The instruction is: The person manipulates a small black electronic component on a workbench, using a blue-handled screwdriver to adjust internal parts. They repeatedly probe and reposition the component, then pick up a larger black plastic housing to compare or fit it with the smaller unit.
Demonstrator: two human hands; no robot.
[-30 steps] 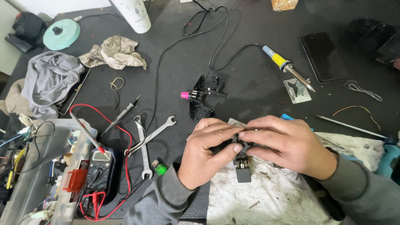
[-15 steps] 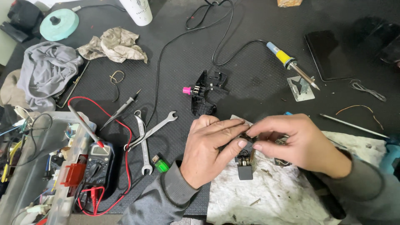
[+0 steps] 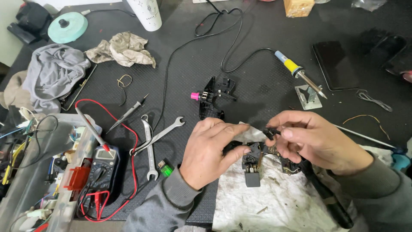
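Left hand [image 3: 210, 150] pins the black switch part [image 3: 251, 161], right hand [image 3: 315, 141] pinches 1 tiny black clip [image 3: 269, 132]. Slip and it probably vanishes into the stained cloth [image 3: 279, 202].

Matt black plastic part [image 3: 251, 161] under my left hand [image 3: 210, 148]; stained white cloth [image 3: 283, 202], shiny metal wrenches [image 3: 152, 141], textured black rubber mat [image 3: 257, 81].

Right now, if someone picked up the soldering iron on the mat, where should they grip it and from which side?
Probably by the yellow and blue handle, coming from the upper left, the cord end. The soldering iron lies slanted, its metal tip pointing down-right over the small metal stand, so that end is best avoided. The black cord trails from the handle. Both hands, left hand and right hand, are busy with the small black part.
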